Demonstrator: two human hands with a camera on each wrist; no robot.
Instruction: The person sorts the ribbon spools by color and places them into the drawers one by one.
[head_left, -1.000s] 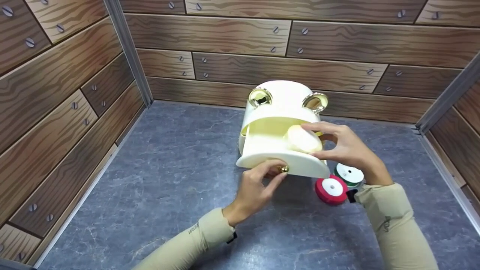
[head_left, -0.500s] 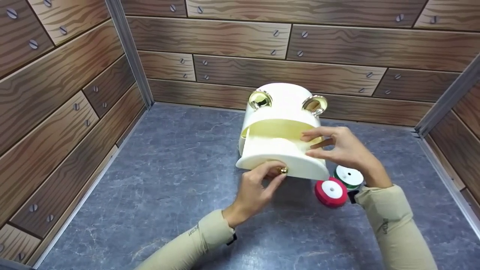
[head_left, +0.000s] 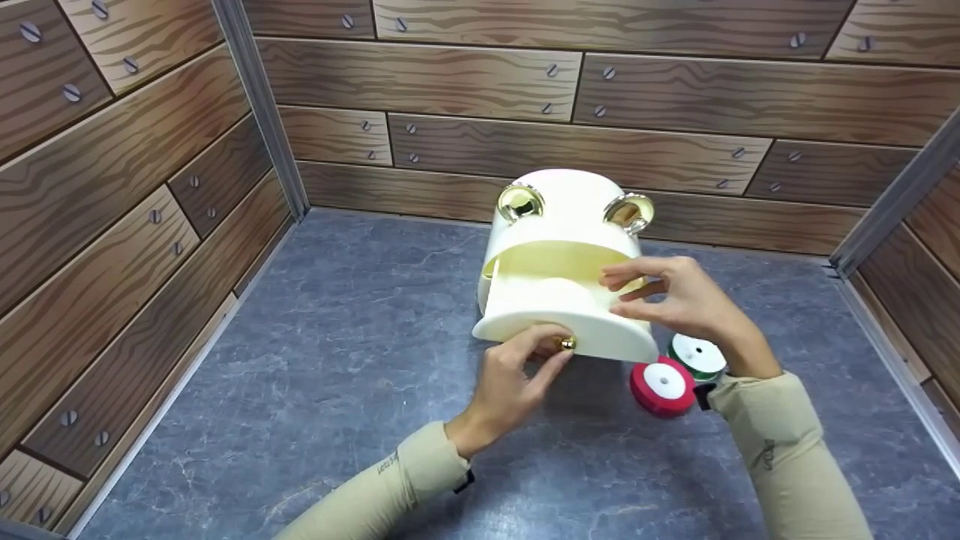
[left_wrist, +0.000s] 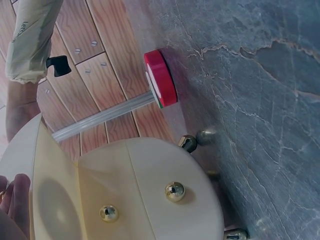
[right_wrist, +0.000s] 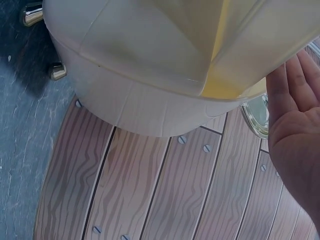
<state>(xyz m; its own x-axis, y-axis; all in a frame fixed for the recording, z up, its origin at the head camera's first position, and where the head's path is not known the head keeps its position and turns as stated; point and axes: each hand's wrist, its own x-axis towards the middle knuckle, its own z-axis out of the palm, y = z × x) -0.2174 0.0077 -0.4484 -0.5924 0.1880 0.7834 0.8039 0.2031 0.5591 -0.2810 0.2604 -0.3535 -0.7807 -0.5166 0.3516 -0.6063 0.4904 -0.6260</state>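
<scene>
My left hand (head_left: 510, 375) pinches the small gold knob (head_left: 568, 343) on the tilted-out front panel (head_left: 600, 337) of a cream-white box (head_left: 570, 195). The box has two round gold ears (head_left: 520, 201) on top and stands on gold feet (left_wrist: 187, 143). Behind the panel the compartment is exposed. Inside it a pale round shape (head_left: 566, 289) shows, partly hidden by the panel's edge. At the right side of this opening my right hand (head_left: 679, 296) hovers with fingers spread apart and nothing between them. In the right wrist view its fingers reach over the compartment's rim.
To the right of the box, a red ribbon spool (head_left: 664, 386) and a green ribbon spool (head_left: 697, 354) lie on the dark marbled table (head_left: 337, 360). Wood-patterned walls (head_left: 450, 82) enclose the back and sides. More gold knobs (left_wrist: 175, 191) show on the box's front.
My right hand has let go of the round whitish thing, which has dropped down into the compartment. My left hand keeps hold of the knob.
</scene>
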